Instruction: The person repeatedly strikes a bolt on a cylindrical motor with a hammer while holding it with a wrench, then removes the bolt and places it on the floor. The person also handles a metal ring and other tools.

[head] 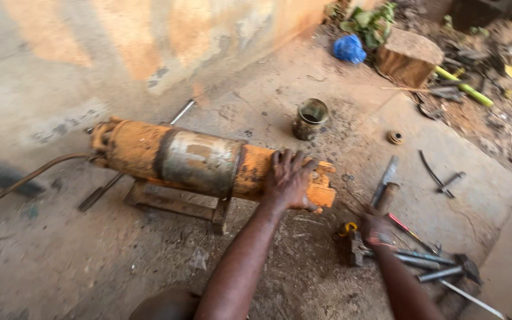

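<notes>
Orange-painted, rusted steel cylinder (202,163) lies on its low stand mid-floor; our left hand (288,178) spreads flat, steadying its end, while our right hand (376,230) closes on a hammer (358,248) among scattered tools.

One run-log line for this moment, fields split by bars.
left hand flat on orange cylinder | right hand on tools on the ground | tin can behind the cylinder
</notes>
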